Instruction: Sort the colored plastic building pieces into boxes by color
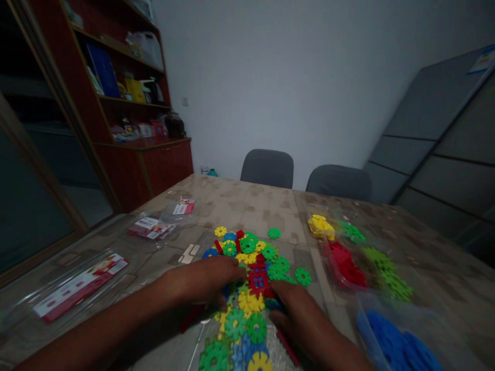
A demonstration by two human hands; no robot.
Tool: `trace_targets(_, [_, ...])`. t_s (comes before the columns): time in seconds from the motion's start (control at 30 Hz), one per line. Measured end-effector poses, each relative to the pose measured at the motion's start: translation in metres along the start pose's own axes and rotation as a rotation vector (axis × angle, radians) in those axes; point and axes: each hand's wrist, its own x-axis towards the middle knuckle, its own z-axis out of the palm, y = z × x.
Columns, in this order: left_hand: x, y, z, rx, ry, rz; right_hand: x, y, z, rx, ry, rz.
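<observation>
In the head view, both hands meet over a spread of colourful interlocking plastic discs. Between them is a red-and-blue block of linked discs (258, 278), built as a grid. My left hand (204, 281) has its bent fingers at the block's left side, their tips partly hidden. My right hand (292, 306) is closed at the block's right edge, with a dark blue disc (274, 304) by its fingers. Yellow discs (250, 301) and a green disc (235, 323) lie in front. More green discs (279, 268) sit behind and beside the block.
On the right stand clear boxes of red discs (348, 265) and blue discs (398, 342), near yellow discs (320, 225) and light green discs (389, 273). Clear lids with printed labels (83, 286) lie on the left. Two grey chairs (267, 167) stand behind the table (228, 198).
</observation>
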Motion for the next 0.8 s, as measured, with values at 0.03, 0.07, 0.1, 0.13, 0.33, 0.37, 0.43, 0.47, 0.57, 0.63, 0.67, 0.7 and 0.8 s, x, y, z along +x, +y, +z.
trace_targets(0.03, [0.000,0.000,-0.001,-0.017,0.004,0.005,0.001,0.001,-0.001,0.046,0.015,-0.036])
trace_targets(0.07, [-0.001,-0.001,-0.003,-0.030,0.007,0.007,0.001,0.002,-0.003,0.088,0.022,-0.074])
trace_targets(0.1, [-0.001,-0.002,-0.004,-0.033,0.008,0.003,0.002,0.003,-0.006,0.123,0.026,-0.114])
trace_targets(0.13, [-0.001,-0.003,-0.005,-0.027,0.009,-0.004,0.003,0.004,-0.009,0.145,0.024,-0.147])
trace_targets(0.33, [0.001,-0.010,-0.007,0.006,0.024,-0.018,0.005,0.009,-0.025,0.069,-0.038,-0.190])
trace_targets(0.37, [0.001,-0.011,-0.007,0.007,0.032,-0.017,0.004,0.009,-0.027,0.050,-0.047,-0.178])
trace_targets(0.43, [0.001,-0.010,-0.007,0.008,0.041,-0.007,0.002,0.009,-0.030,0.011,-0.056,-0.145])
trace_targets(0.47, [0.001,-0.010,-0.007,0.007,0.041,0.000,0.001,0.009,-0.031,-0.012,-0.057,-0.126])
trace_targets(0.57, [0.000,-0.009,-0.008,0.000,0.025,0.008,0.000,0.010,-0.032,-0.069,-0.078,-0.093])
trace_targets(0.63, [0.000,-0.009,-0.009,-0.016,0.029,0.027,0.000,0.014,-0.030,-0.076,-0.069,-0.118])
trace_targets(0.67, [0.001,-0.009,-0.009,-0.024,0.031,0.041,0.001,0.016,-0.030,-0.070,-0.057,-0.138])
trace_targets(0.7, [0.001,-0.008,-0.010,-0.029,0.036,0.052,0.002,0.018,-0.029,-0.060,-0.043,-0.158])
trace_targets(0.8, [0.000,-0.006,-0.012,-0.018,0.049,0.075,0.004,0.022,-0.028,-0.038,-0.022,-0.184])
